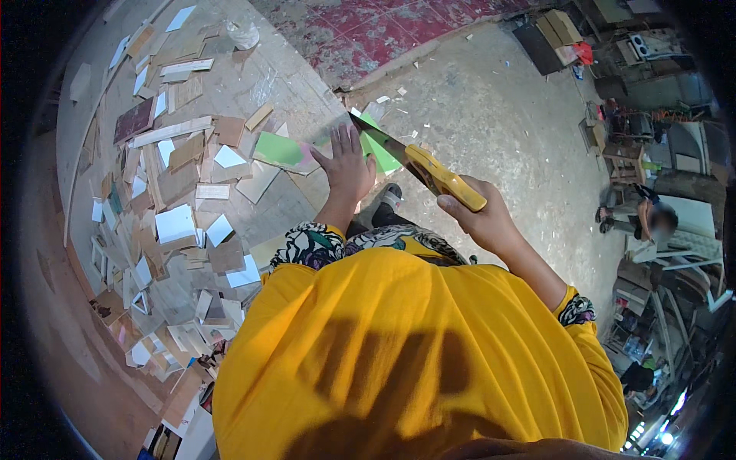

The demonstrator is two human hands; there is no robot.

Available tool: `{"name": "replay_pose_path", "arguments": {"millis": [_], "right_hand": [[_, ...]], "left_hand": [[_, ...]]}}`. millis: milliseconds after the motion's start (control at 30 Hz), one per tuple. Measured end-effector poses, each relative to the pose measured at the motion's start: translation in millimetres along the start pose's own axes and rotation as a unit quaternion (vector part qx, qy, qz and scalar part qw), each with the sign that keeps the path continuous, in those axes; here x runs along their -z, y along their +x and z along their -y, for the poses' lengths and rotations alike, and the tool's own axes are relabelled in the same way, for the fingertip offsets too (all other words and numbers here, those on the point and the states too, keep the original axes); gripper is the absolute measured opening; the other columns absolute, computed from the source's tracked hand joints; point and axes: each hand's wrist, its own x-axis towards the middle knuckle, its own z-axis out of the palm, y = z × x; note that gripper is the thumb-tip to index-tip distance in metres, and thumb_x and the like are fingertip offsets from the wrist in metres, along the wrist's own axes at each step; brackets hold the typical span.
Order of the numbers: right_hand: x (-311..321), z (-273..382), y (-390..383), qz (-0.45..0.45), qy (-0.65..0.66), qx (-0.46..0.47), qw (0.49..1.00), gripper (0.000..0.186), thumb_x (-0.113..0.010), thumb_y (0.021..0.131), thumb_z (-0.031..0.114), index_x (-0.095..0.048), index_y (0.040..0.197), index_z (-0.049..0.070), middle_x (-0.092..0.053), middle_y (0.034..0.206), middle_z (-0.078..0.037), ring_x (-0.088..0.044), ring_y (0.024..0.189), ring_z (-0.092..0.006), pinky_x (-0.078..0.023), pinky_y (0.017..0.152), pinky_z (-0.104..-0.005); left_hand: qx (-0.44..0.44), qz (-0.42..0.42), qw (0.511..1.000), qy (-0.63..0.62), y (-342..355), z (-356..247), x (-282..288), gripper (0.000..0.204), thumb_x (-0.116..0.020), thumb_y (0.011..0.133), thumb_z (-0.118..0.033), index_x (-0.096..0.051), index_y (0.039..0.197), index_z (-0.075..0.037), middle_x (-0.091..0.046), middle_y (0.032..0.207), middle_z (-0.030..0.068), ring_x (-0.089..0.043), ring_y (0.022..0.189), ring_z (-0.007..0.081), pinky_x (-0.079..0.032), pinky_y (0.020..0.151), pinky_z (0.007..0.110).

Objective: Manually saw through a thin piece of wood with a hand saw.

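Observation:
My left hand (347, 166) lies with fingers spread on a green and pale board (281, 151) at the edge of a work surface, its fingertips near the saw's tip. My right hand (481, 216) grips the yellow handle of a hand saw (441, 175), whose dark blade angles up-left across the right green part of the board, beside my left fingers. Whether the teeth touch the board, I cannot tell.
Wood and white board offcuts (175, 224) cover the surface (268, 80) to my left; a white container (242, 37) stands at the back. My foot (392, 195) is on the concrete floor (521, 138). A person (650, 218) sits at right among stacked boards and clutter.

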Motion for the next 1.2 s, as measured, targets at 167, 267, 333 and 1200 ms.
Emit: {"name": "replay_pose_path", "arguments": {"millis": [167,267,333,1200], "right_hand": [[-5,-2,28,-0.007,-0.057,0.026,0.998,0.024,-0.066,0.081,0.021,-0.059,0.087,-0.001,-0.059,0.071,-0.016,-0.057,0.064,-0.0258,-0.045,0.063,-0.0352],[-19,1,39,0.029,0.003,0.120,0.992,0.025,-0.067,0.080,0.022,-0.059,0.084,-0.001,-0.059,0.070,-0.018,-0.057,0.063,-0.0303,-0.045,0.062,-0.0369],[-30,0,29,0.062,-0.087,0.100,0.989,0.025,-0.068,0.082,0.020,-0.058,0.089,-0.002,-0.055,0.068,-0.012,-0.051,0.062,-0.0208,-0.042,0.061,-0.0336],[-22,-19,36,-0.034,0.048,0.010,0.998,0.026,-0.066,0.082,0.022,-0.062,0.093,-0.002,-0.062,0.073,-0.010,-0.055,0.064,-0.0169,-0.045,0.063,-0.0316]], "left_hand": [[-0.007,-0.015,1.000,-0.010,-2,-1,-1,0.070,-0.041,0.088,-0.040,-0.020,0.143,-0.004,-0.018,0.150,0.0144,-0.014,0.139,0.0302,-0.009,0.098,0.073],[-0.019,-0.018,1.000,-0.017,-2,3,1,0.069,-0.041,0.088,-0.040,-0.020,0.144,-0.004,-0.017,0.150,0.0145,-0.014,0.140,0.0302,-0.008,0.098,0.073],[-0.032,-0.025,0.999,-0.019,-1,3,0,0.069,-0.040,0.088,-0.040,-0.020,0.144,-0.004,-0.017,0.150,0.0144,-0.013,0.140,0.0301,-0.008,0.098,0.073],[0.000,0.007,1.000,-0.012,-3,-5,1,0.071,-0.043,0.088,-0.042,-0.020,0.144,-0.005,-0.016,0.151,0.0130,-0.012,0.140,0.0296,-0.010,0.099,0.073]]}}
